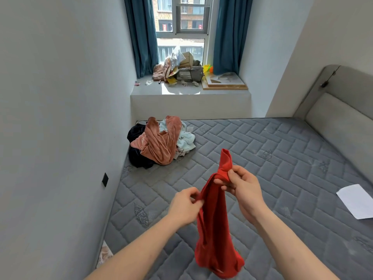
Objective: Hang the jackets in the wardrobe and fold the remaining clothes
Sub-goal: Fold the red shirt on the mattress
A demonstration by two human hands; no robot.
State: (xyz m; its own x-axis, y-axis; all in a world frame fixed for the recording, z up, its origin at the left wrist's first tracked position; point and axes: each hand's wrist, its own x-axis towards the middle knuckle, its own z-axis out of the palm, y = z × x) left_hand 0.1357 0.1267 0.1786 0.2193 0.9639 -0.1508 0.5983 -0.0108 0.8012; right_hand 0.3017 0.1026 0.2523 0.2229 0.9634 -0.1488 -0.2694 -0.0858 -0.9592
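1. Head view: a bare grey quilted mattress [252,150] fills the floor of a narrow room, with a grey wall on the left and a padded headboard [341,118] on the right. Beyond it a window sill [181,90] carries a heap of bags and boxes between blue curtains [141,35].
2. The mattress's left edge runs along the wall. Most of its surface lies bare, save a white sheet of paper [355,201] near the right edge.
3. A pile of clothes [159,142], pink, pale blue and black, sits at the far left corner of the mattress, well apart from the hands.
4. A red garment [214,229] hangs above the mattress. The left hand [184,207] pinches its left edge; the right hand [244,186] pinches the bunched upper part, a fold sticking up above the fingers.
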